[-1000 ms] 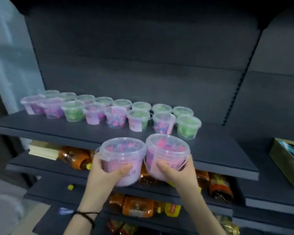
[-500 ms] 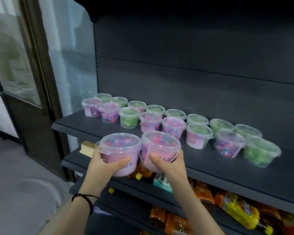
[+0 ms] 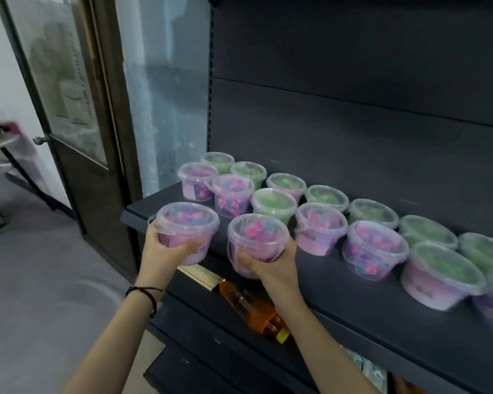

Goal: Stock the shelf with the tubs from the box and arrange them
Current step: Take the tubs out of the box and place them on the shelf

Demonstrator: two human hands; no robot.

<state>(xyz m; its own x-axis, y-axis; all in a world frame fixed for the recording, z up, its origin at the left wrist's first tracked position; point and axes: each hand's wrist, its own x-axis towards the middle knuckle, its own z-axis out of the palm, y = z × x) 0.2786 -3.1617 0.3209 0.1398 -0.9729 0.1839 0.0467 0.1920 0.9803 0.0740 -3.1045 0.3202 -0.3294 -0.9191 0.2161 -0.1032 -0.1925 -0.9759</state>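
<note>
My left hand (image 3: 165, 251) grips a clear-lidded pink tub (image 3: 187, 226) from below, at the left front corner of the dark shelf (image 3: 353, 305). My right hand (image 3: 271, 261) grips a second pink tub (image 3: 256, 240) just to its right, over the shelf's front edge. Whether either tub touches the shelf I cannot tell. Behind them stand two rows of several tubs (image 3: 319, 227), pink ones and green ones, running to the right edge of the head view.
An orange bottle (image 3: 251, 305) lies on the lower shelf under my right wrist, next to a pale flat box (image 3: 201, 275). A glass door (image 3: 69, 115) and grey floor are to the left. The shelf's front strip right of my hands is bare.
Both hands have carried their tubs left along the shelf to its left end and the tubs have spread apart. The view has swung left with them.
</note>
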